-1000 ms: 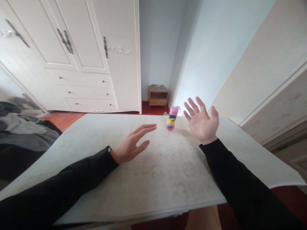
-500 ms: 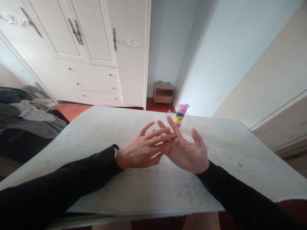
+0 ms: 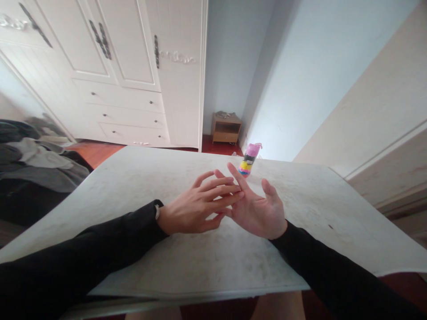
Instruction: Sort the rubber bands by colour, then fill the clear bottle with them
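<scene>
My left hand [image 3: 193, 209] reaches in from the left, back upward, its fingers stretched out and spread. Those fingers lie across the fingers of my right hand [image 3: 258, 215], which is turned palm up with thumb and fingers apart. Where they overlap, part of the right hand's fingers is hidden. No object shows in either hand. Beyond the right hand, near the far edge of the white table [image 3: 160, 266], stands a small bundle [image 3: 249, 160] banded in pink, black, yellow and blue. Its exact kind is unclear.
Behind the table is a white wardrobe [image 3: 180, 102] with dark handles and drawers. A small wooden nightstand [image 3: 227, 137] stands in the corner. Dark and grey clothes [image 3: 43, 164] are heaped at the left. A tiny dark mark [image 3: 330, 226] is on the tabletop at right.
The view has shifted slightly, so both hands and the bundle sit a little further left. The hands keep nearly the same overlapping pose; the left thumb is now closer to the right hand's fingers.
</scene>
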Tool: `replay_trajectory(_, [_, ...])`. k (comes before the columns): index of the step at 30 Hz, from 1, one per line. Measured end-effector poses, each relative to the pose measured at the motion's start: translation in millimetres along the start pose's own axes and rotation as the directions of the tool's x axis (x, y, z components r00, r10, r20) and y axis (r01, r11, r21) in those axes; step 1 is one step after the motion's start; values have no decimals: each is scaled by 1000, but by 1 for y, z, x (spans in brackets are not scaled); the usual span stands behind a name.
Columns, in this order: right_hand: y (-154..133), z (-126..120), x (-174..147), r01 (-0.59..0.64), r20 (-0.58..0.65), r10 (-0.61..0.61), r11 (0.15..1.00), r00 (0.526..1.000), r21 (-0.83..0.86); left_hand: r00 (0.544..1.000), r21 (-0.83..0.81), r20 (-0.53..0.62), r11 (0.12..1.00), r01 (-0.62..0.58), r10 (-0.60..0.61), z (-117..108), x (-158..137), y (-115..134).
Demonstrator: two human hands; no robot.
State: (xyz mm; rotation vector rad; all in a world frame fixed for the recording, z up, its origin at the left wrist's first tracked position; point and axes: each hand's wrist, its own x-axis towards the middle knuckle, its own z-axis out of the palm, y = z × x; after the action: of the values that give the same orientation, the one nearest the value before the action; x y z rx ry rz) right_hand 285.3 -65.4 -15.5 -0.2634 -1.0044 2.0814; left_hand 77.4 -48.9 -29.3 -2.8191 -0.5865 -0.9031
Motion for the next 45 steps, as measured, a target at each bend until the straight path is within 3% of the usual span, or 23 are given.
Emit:
replay_trajectory(23, [-1,-6,3,21,-75,-23,999,997,-29,1000,-38,3,999,1,-1,-5,4,1])
replay_trajectory(45, [-1,-9,2,-28,-48,25,998,999,-59,1000,-36,21,999,24,-23,-1,3,0])
